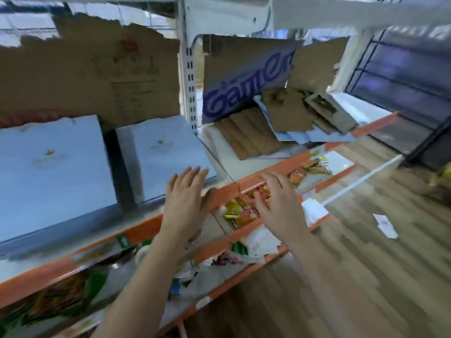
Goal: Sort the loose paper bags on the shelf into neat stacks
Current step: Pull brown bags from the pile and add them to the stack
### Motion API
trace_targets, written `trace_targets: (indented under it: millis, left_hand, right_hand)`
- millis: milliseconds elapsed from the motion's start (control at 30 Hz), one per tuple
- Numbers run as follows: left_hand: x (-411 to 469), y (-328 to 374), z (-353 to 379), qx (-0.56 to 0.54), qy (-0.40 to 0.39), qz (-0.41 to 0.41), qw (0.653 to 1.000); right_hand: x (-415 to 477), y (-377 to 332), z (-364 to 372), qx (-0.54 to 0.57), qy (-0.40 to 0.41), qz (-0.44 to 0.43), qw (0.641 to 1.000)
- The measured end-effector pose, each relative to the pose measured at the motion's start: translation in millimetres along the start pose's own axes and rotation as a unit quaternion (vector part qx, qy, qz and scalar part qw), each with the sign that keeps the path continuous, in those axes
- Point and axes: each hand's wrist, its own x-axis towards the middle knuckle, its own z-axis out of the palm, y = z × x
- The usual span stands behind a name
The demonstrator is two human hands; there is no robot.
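At the orange shelf lip, left hand lies flat on the white bag stack, near-right corner; right hand hovers spread, empty, alongside.

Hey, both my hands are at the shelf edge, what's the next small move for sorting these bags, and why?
Probably reach your right hand up to the jumbled pile and lift its top brown bag. It and your left hand hold nothing, the two white stacks already look squared, while that pile lies crooked and overlapping.
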Motion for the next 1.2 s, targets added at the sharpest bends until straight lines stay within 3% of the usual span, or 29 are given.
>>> trace_targets:
  millis: [333,700,900,1200]
  left_hand:
    - [73,90,76,0.005,-0.053,0.026,0.998]
    - [203,130,149,-0.018,-0.016,-0.003,1.000]
    - [237,130,163,-0.002,-0.027,-0.062,0.998]
    - [240,144,181,0.035,0.001,-0.203,0.979]
  right_hand:
    - [17,122,-48,0.022,0.041,0.066,0.997]
    - [108,238,-71,0.004,0.063,0.064,0.996]
    - [150,278,-58,0.024,0.064,0.061,0.996]
    - [205,336,-46,0.073,0.010,-0.020,0.997]
